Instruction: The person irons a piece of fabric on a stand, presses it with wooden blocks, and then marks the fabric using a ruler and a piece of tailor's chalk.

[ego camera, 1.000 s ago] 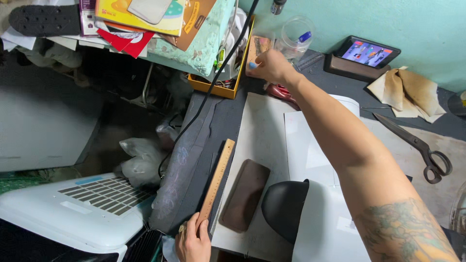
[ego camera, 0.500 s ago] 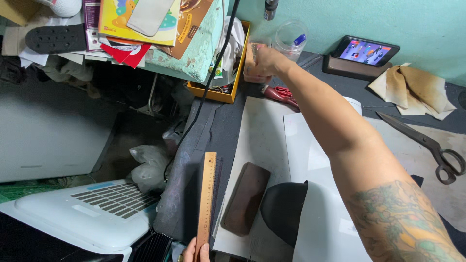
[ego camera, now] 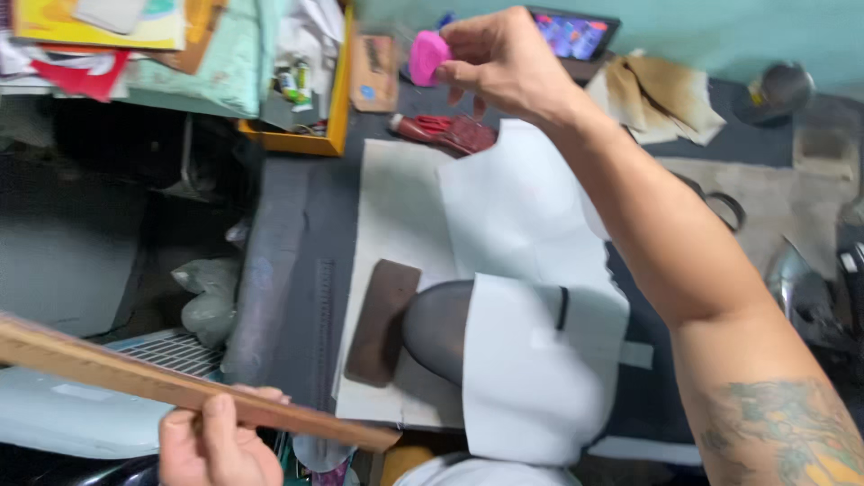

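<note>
Pink chalk piece (ego camera: 427, 56) sits pinched in the right hand (ego camera: 504, 63), raised beyond the white pattern paper (ego camera: 513, 225). Nearer than that paper, the left hand (ego camera: 216, 445) grips a wooden ruler (ego camera: 171, 382), lifted and slanted.

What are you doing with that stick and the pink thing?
A person is working at a cluttered dark table. Their left hand holds a long wooden ruler lifted off the table near its front edge. Their right hand is raised toward the back of the table, pinching a small pink piece in its fingertips; what it is exactly is too blurred to tell. Below lie white cut-out sheets, a brown block and a dark rounded form partly under the white sheets.
</note>
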